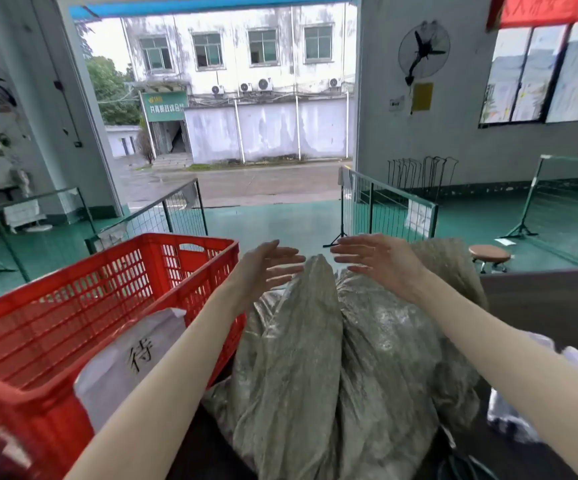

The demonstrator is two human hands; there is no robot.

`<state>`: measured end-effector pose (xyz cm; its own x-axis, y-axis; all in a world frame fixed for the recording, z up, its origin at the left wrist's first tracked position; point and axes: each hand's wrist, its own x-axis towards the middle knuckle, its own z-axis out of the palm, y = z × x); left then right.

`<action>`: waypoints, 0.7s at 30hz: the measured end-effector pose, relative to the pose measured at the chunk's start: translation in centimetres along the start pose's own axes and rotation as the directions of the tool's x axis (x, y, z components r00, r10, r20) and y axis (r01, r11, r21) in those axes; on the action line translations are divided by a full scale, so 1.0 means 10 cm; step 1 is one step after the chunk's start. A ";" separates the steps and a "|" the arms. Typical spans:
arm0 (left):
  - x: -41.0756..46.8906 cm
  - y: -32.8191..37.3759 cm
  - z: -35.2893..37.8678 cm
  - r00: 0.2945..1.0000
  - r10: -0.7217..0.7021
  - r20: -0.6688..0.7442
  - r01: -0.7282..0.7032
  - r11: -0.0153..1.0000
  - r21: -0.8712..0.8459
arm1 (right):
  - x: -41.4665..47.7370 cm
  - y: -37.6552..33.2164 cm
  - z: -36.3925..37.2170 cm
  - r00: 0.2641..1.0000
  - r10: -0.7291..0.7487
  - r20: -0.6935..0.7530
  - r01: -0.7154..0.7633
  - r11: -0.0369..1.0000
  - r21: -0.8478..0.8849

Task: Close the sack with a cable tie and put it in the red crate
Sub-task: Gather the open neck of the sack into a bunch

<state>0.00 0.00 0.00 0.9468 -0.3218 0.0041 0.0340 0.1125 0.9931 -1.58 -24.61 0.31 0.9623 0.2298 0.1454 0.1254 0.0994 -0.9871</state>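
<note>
We see the crumpled grey-green woven plastic sack (315, 341) heaped on a dark tabletop (540, 299), outside and just right of the red lattice plastic crate (107, 289), its folds against the crate's near corner. Our left hand (266, 268) and right hand (377, 261) hover at the sack's raised top, palms facing each other, fingers straight and spread wide, gripping nothing; we cannot tell whether the left fingertips brush the fabric. Inside the crate lies a white bag with a black handwritten character (131, 358)
</note>
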 end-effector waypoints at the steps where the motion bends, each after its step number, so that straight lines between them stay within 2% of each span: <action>1: -0.03 -0.07 0.01 1.000 -0.021 -0.014 0.021 1.000 -0.002 | -0.03 0.05 0.02 1.000 0.019 0.000 -0.019 1.000 -0.015; 8: -0.15 -0.58 0.02 0.984 -0.104 -0.144 0.098 0.994 -0.051 | -0.20 0.38 0.08 0.995 0.093 -0.022 -0.094 0.994 -0.058; 13: -0.22 -0.91 0.01 0.932 -0.068 -0.356 0.009 0.986 -0.165 | -0.36 0.67 0.04 0.988 0.143 -0.056 -0.145 0.989 -0.021; 15: -0.25 -1.04 0.00 0.891 -0.021 -0.453 -0.027 0.995 -0.099 | -0.44 0.78 0.02 0.981 0.177 -0.075 -0.178 0.984 0.002; 17: -0.30 -1.17 0.00 0.865 0.053 -0.499 -0.027 0.998 0.059 | -0.52 0.88 0.01 0.976 0.192 -0.105 -0.190 0.981 0.025; 19: -0.35 -1.28 0.03 0.858 0.075 -0.508 0.031 0.980 0.198 | -0.61 0.94 0.02 0.975 0.183 -0.128 -0.183 0.983 0.015; 21: -0.39 -1.38 0.09 0.869 0.042 -0.494 0.101 0.960 0.260 | -0.69 0.99 0.04 0.976 0.168 -0.141 -0.172 0.985 -0.017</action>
<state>-4.45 -1.11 -13.60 0.9819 0.1892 -0.0123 0.0448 -0.1685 0.9847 -7.04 -24.79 -10.46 0.9940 0.1043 -0.0334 -0.0379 0.0414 -0.9984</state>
